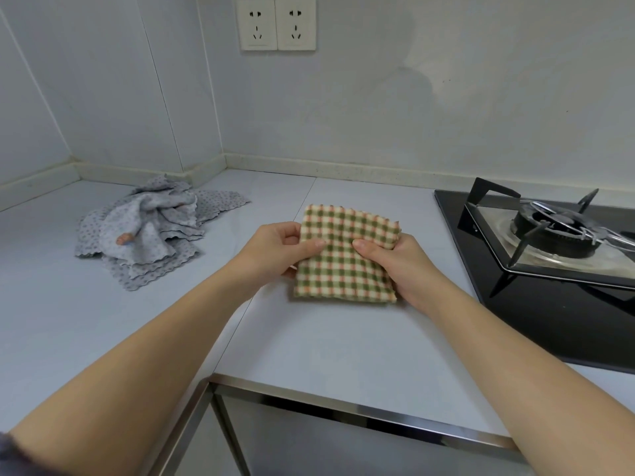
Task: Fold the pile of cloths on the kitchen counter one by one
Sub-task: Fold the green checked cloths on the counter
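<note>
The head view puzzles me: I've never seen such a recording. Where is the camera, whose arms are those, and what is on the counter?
No machine here: these are a person's two bare arms, filmed by a wide-angle camera worn on the head, looking forward and down. The left hand and right hand each pinch a side of a folded green, orange and cream checked cloth, thumbs on top, over the pale grey kitchen counter. To the left lies a crumpled pile of grey dotted cloths, not yet folded. To the right sits a black glass gas hob with a metal burner. Two white wall sockets are mounted above.
</note>
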The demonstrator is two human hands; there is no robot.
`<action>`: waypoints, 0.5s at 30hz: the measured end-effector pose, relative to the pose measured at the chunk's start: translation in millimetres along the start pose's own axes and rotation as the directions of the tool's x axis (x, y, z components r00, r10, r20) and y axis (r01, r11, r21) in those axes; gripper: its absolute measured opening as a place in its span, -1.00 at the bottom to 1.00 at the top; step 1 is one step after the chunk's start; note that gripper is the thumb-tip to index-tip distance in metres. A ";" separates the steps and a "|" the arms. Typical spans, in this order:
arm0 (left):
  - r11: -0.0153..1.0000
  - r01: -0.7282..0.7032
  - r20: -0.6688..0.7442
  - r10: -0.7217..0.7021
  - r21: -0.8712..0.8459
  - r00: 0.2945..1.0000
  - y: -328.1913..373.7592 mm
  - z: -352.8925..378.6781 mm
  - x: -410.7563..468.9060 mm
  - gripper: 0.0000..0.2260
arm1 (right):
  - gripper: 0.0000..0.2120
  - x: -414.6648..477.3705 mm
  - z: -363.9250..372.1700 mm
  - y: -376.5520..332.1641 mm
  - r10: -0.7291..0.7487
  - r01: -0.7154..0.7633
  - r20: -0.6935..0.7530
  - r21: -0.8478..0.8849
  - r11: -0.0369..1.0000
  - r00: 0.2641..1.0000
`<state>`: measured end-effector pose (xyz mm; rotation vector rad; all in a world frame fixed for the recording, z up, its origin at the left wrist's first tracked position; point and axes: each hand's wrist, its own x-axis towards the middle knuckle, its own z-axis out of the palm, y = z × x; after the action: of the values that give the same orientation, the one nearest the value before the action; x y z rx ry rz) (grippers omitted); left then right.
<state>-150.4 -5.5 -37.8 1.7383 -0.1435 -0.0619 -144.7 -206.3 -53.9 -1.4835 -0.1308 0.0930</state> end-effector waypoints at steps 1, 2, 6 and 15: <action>1.000 0.001 -0.007 -0.001 0.005 1.000 -0.5 -0.8 0.5 -0.91 | -0.79 0.2 -0.5 0.2 0.001 -0.001 -0.002 -0.011 1.000 1.000; 1.000 0.004 -0.014 -0.004 0.007 1.000 -1.1 -2.2 1.2 -0.89 | -0.76 0.7 -1.2 0.7 0.001 -0.001 -0.008 -0.020 1.000 1.000; 0.995 0.054 0.044 -0.058 0.088 0.997 -1.7 -5.2 -1.0 -0.80 | -0.80 2.1 -0.9 0.4 -0.013 0.013 -0.067 -0.002 1.000 0.998; 0.998 0.044 -0.041 -0.042 0.035 0.998 -12.7 -13.9 8.8 -0.84 | -0.90 -0.2 11.5 6.4 -0.021 0.025 -0.096 0.035 0.999 0.995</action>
<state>-139.2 9.0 -47.6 1.7771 -0.0777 -0.0560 -146.4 -194.5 -59.4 -1.4469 -0.0683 0.0053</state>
